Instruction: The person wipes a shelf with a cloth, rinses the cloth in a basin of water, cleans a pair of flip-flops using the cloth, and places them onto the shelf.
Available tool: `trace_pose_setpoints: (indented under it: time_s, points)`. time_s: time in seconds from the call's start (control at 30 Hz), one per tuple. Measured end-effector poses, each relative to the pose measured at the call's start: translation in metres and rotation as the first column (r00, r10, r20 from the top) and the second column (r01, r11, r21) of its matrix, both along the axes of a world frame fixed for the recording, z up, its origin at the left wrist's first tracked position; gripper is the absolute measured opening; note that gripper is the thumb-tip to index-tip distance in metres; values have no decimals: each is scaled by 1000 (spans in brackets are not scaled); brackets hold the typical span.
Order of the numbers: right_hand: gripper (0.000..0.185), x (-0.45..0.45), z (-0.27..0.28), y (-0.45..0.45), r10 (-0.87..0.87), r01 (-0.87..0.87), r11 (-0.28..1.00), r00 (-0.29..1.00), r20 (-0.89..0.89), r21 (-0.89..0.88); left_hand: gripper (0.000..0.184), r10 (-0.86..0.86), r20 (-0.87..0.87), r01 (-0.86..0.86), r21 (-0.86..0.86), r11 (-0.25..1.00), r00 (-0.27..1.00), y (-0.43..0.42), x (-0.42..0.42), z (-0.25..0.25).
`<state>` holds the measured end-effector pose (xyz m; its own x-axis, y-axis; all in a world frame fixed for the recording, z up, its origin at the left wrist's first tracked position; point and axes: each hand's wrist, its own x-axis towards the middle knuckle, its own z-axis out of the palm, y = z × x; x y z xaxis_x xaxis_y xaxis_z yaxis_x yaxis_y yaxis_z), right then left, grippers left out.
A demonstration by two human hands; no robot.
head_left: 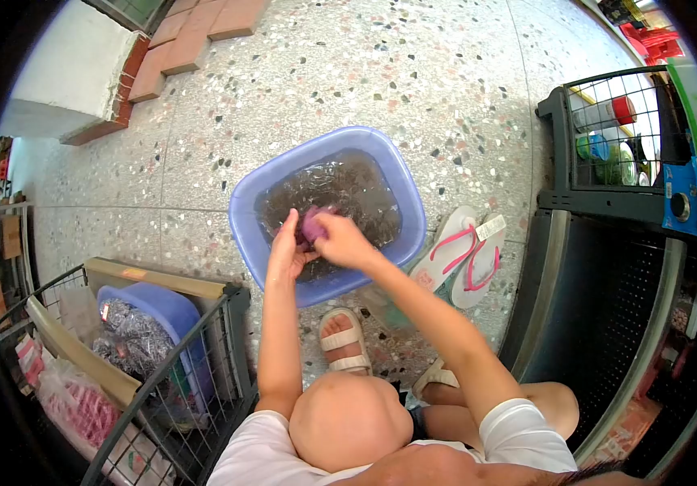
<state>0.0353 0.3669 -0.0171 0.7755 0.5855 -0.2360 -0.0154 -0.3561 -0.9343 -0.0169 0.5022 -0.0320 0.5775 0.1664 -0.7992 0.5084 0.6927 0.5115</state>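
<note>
Basin: a lilac-blue plastic tub (413,202) with rounded corners and a smooth, thick rim, set on the floor in front of the person, probably so that both hands reach in over its near edge.
Water: murky, brownish grey liquid (328,182) with glints on its surface; the basin's bottom cannot be made out.
Purple cloth: a soft-looking, crumpled wad (312,227) over the middle of the basin, slightly towards the left edge; its exact kind is unclear.
Right hand: fingers (342,241) closed around the cloth from the right, bunching it into a compact lump, seemingly for a firm hold.
Left hand: opened out beside the cloth (284,253), thumb raised and fingers apart, palm turned inward, perhaps to back it; whether it touches is hard to tell.
Flip-flops: a white-soled pair (442,266) with pink straps, lying off the basin's near right corner, a paper tag (491,228) across them.
Floor: hard speckled terrazzo (324,73), stone chips in pale grey, a flat support for the tub.
Wire cart: dark mesh (180,350) at lower left, holding another blue basin (152,301) with crinkly, clear-wrapped goods inside.
</note>
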Motion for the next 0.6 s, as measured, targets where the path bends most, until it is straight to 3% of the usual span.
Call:
trace_pose_setpoints:
  time_s: [0.03, 0.07, 0.1, 0.17, 0.2, 0.27, 0.3, 0.37, 0.4, 0.5, 0.53, 0.6]
  points:
    - [23, -10, 14, 3, 57, -58, 998, 998, 25, 29, 51, 28, 94, -12, -167, 986, 995, 4, -1, 1]
    - [23, -18, 32, 2, 109, -114, 989, 993, 54, 96, 46, 147, 53, -130, -245, 961, 988, 3, 1, 1]
    - [24, -22, 46, 2, 157, -169, 972, 984, 85, 161, 38, -73, 306, 191, -376, 907, 949, 35, -17, -58]
    - [26, -15, 63, -3, 116, -111, 966, 993, -7, 232, 31, 14, 270, 50, -230, 972, 963, 26, -22, -52]
    - [27, -10, 66, -5, 99, -81, 960, 994, -54, 266, 31, 73, 205, -19, -254, 967, 976, 22, -23, -39]
    - [24, 6, 31, -5, -94, 144, 927, 983, -156, 347, 30, 193, 72, -165, -285, 944, 979, 13, -21, -1]
    - [23, 15, 15, -6, -172, 227, 912, 968, -184, 342, 31, 207, 96, -170, -300, 939, 974, 10, -21, 8]
    - [25, 17, -7, -6, -191, 392, 844, 858, -477, 366, 32, 234, 145, -175, -333, 926, 961, 2, -19, 22]
    - [29, 17, -6, -9, -19, 396, 824, 734, -678, 405, 31, 240, 215, -154, -353, 923, 947, -5, -17, 30]
    - [26, 12, -4, -3, 136, 612, 639, 505, -852, 465, 31, 236, 231, -156, -317, 935, 944, -15, -11, 20]
    - [20, 11, -3, 3, 46, 628, 646, 536, -843, 434, 37, 175, 199, -162, -77, 984, 964, -25, -8, 11]
    - [22, 12, 4, 9, -37, 621, 647, 605, -796, 442, 44, 57, 252, -76, 66, 995, 966, -30, -3, 6]
